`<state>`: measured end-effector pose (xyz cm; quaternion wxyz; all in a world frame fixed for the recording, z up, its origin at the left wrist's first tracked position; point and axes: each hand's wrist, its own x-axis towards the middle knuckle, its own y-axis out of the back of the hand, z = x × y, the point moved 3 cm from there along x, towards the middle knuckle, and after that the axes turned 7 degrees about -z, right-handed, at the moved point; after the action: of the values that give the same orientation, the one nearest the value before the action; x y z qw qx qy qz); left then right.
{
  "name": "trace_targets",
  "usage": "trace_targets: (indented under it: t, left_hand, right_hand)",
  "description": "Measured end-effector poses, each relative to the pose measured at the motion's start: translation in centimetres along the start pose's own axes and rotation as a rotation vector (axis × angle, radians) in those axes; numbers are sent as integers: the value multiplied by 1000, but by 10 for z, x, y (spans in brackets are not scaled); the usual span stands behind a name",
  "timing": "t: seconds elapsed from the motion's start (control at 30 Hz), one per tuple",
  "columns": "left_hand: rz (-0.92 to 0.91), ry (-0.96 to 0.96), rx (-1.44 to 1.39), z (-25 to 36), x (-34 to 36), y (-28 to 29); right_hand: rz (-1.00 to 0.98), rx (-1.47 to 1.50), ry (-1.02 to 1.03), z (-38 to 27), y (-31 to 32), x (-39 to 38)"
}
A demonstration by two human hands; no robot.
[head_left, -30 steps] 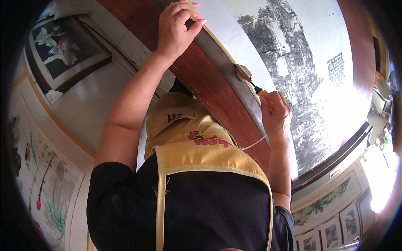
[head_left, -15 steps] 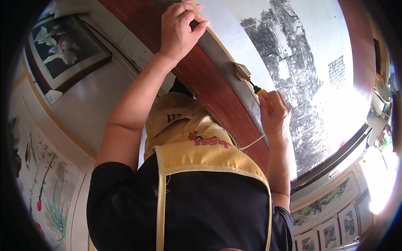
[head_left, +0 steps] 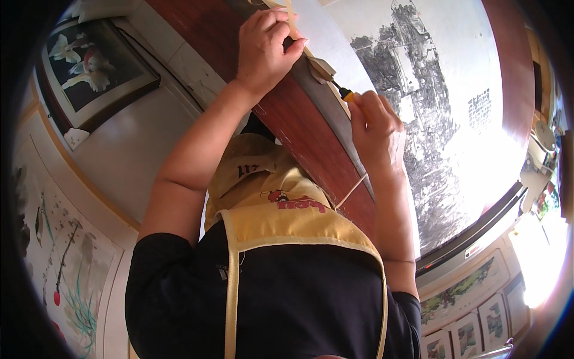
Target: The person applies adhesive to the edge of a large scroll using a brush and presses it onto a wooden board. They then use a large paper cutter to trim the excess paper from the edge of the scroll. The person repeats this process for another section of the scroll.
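My left hand (head_left: 266,55) pinches a narrow cream strip (head_left: 291,19) at the table's near edge; its loose end rises above my fingers. Lower down, the strip lies along the border of a large ink landscape painting (head_left: 412,66) on white paper. My right hand (head_left: 379,133) is wrapped around the yellow handle of a small tacking iron (head_left: 322,70). Its flat, pointed metal head rests on the strip at the paper's border, just beside my left fingers. A pale cord (head_left: 351,191) runs out below my right wrist.
The dark red table (head_left: 311,149) runs diagonally, with a grey band along the paper's edge. To the left, a framed flower picture (head_left: 89,72) lies on a pale surface, near another painting (head_left: 66,263). Several small pictures (head_left: 466,335) stand at lower right, near a bright light.
The tacking iron and my right hand have slid up and left along the paper's border, closer to my left hand. My left hand, still pinching the strip, has shifted slightly right and nearer.
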<state>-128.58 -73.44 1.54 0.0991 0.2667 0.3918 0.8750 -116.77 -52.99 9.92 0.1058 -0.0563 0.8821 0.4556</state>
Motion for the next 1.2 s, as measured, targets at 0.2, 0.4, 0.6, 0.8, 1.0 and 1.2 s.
trace_targets:
  t: [0.2, 0.4, 0.6, 0.8, 1.0, 1.2]
  left_hand:
    - [-29, -24, 58, -33, 27, 22]
    - [86, 25, 122, -77, 46, 42]
    - [133, -77, 56, -80, 54, 45]
    - [139, -59, 31, -83, 55, 44]
    - [146, -64, 24, -81, 56, 46]
    - [130, -56, -31, -77, 58, 47]
  right_hand:
    - [26, -12, 21, -9, -2, 15]
    - [18, -7, 15, -11, -1, 16]
    - [-3, 19, -18, -11, -2, 15]
    - [-11, 39, -30, -9, -4, 16]
    - [20, 21, 5, -15, -7, 25]
    - [27, -41, 52, -46, -15, 62]
